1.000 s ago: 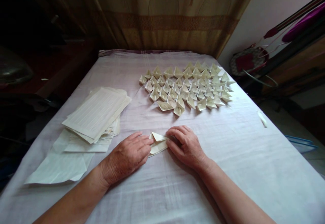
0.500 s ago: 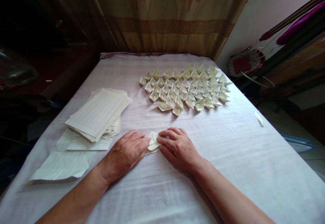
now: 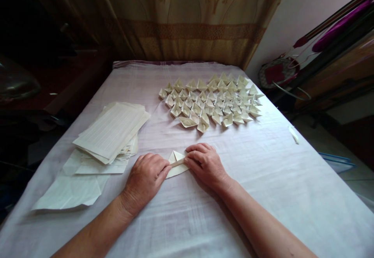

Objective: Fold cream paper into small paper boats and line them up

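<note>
On the white cloth (image 3: 263, 180), the left hand (image 3: 146, 180) and right hand (image 3: 204, 166) pinched a half-folded paper (image 3: 176, 163) between curled fingertips. Dozens of finished paper boats (image 3: 212, 100) lay beyond; a stack of sheets (image 3: 112, 129) remained unfolded.

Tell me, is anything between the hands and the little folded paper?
No. Both the left hand and right hand already press on the folded paper, flat on the cloth. Nothing lies between them.
</note>
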{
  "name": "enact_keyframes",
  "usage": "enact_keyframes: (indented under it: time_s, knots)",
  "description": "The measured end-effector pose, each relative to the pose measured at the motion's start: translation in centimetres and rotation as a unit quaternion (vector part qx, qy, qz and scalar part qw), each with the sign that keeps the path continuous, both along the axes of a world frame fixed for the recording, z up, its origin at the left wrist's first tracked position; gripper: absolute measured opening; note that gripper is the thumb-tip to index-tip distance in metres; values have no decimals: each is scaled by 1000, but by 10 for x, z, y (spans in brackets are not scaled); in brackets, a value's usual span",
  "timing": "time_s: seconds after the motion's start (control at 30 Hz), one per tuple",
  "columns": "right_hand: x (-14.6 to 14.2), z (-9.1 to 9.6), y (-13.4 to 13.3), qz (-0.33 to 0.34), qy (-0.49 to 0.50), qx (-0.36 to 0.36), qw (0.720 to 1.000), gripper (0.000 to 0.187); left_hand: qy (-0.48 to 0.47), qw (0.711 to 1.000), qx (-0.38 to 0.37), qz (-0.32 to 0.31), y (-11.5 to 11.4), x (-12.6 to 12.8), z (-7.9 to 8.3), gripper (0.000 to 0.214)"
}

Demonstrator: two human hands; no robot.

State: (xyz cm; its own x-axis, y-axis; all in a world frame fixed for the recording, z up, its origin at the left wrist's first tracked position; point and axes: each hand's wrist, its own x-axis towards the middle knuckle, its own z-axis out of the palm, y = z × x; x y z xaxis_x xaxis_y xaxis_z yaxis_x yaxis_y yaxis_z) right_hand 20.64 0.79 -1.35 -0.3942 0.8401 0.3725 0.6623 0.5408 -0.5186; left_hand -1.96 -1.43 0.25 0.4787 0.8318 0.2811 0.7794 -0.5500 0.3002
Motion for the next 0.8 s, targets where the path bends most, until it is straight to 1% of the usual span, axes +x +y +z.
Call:
enact_keyframes:
  time_s: [0.2,0.33,0.47,0.57,0.7,0.8]
  knots:
    - [-6,0,2,-52,-21,-13,998,17,49,997,-16,57,-1,6,4,16]
    - [-10,1,1,-75,-36,-11,996,16,71,994,-15,76,-2,9,6,15]
    - [-12,3,0,-84,-68,-15,994,16,74,994,-6,75,-2,9,5,16]
    - [-13,4,0,-85,-83,-20,993,15,50,997,12,64,-1,8,1,9]
    - [-14,4,-1,-92,-90,-12,992,15,17,999,15,34,1,9,-4,21]
    - [-15,3,-1,-92,-89,-9,992,15,15,999,15,30,4,11,-4,25]
